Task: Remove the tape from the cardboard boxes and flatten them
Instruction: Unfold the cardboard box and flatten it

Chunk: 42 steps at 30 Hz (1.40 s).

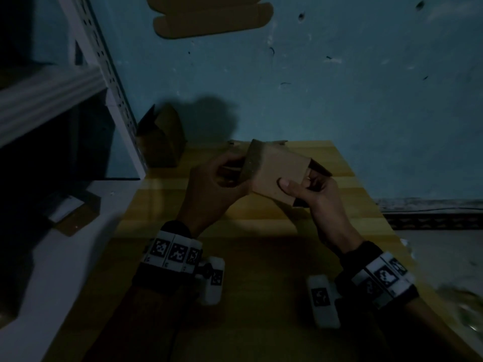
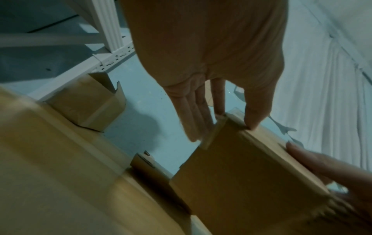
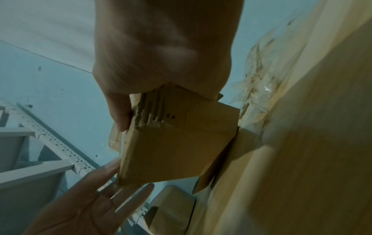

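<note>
A small brown cardboard box is held in the air above the far part of the yellow wooden table. My left hand pinches its left end, thumb on the upper edge and fingers against the end flap, as the left wrist view shows. My right hand grips the right end, thumb pressed on the top face and fingers under the box. In the right wrist view the box has a torn, ragged strip near my thumb. I cannot make out any tape on the box in this dim light.
An opened cardboard box stands on the floor by the white metal rack. A flattened cardboard lies further off on the blue floor. Crumpled clear tape lies at the table's right side. Another small box sits on the white ledge at left.
</note>
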### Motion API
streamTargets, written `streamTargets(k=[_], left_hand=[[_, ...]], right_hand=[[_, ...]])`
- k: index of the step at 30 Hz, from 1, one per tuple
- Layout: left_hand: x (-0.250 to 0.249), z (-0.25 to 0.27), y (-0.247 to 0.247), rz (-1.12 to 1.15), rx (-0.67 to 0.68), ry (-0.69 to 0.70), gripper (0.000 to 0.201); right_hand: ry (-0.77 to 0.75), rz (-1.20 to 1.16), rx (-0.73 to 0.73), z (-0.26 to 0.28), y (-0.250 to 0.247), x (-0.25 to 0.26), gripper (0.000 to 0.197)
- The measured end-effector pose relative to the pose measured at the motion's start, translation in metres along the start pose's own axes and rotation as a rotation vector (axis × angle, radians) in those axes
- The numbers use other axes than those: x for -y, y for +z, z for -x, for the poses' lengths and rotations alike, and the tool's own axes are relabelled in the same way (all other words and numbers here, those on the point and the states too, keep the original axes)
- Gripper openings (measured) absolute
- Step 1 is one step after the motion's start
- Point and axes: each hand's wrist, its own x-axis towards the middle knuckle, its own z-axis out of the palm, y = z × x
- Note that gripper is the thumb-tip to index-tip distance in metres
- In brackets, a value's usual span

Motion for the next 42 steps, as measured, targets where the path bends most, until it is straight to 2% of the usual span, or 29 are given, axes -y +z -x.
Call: streamTargets(k=[4, 9, 15, 18, 25, 42], left_hand=[[0.001, -0.001, -0.001, -0.012, -0.012, 0.002, 0.041], [0.004, 0.0, 0.004, -0.069, -0.064, 0.009, 0.038], [-0.001, 0.002, 0.007, -0.116, -0.087, 0.008, 0.043], [-0.002, 0.002, 0.008, -0.135, -0.096, -0.011, 0.045], [0.002, 0.001, 0.009, -0.13, -0.101, -0.017, 0.037], [-0.002, 0.001, 0.013, -0.239, -0.094, -0.097, 0.037]], right_hand=[[0.0, -0.022, 0.028, 0.0, -0.001, 0.0, 0.042], [0.005, -0.007, 0.041, 0.0, -0.003, -0.005, 0.051], [-0.044, 0.011, 0.059, 0.002, -0.003, -0.004, 0.046], [-0.059, 0.027, 0.055, 0.003, -0.002, -0.004, 0.05], [-0.063, 0.033, 0.055, 0.002, -0.003, -0.007, 0.049], [-0.071, 0.053, 0.047, 0.006, 0.003, -0.006, 0.059]])
